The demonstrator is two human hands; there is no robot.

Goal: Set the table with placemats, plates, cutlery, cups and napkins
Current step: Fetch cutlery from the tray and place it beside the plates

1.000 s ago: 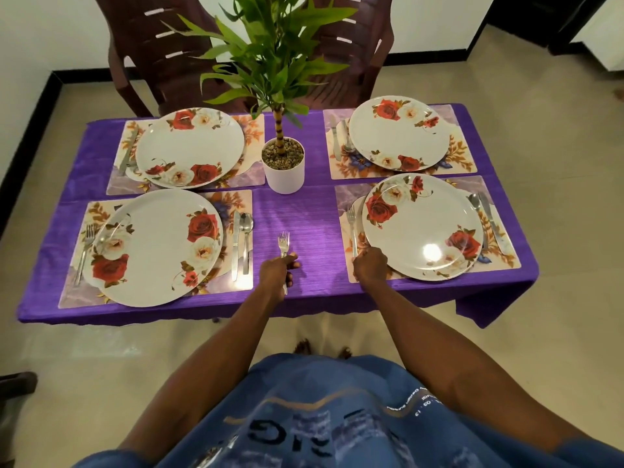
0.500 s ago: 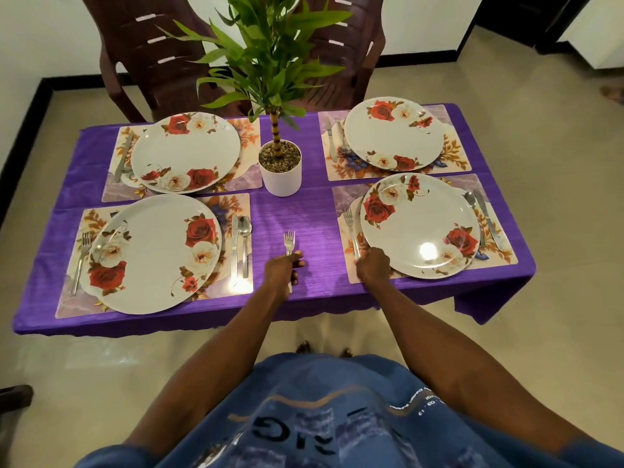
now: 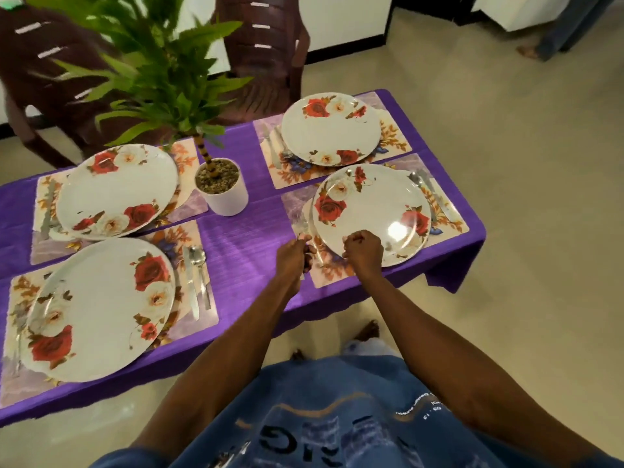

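purple cloth covers the table point(image 3: 243, 238), with four mats, four rose plates and a potted plant point(image 3: 221, 184) in the middle. at the near right mat point(image 3: 332, 268) my right hand point(image 3: 363, 253) curls on the near rim of the plate point(image 3: 371, 211), though i cannot tell whether it truly grips it, while my left hand point(image 3: 292, 256) pinches a fork point(image 3: 302, 228) just left of that plate. cutlery is the step in hand, i judge; next the fork must lie flat on the mat beside the plate, then cups and napkins, none in view.
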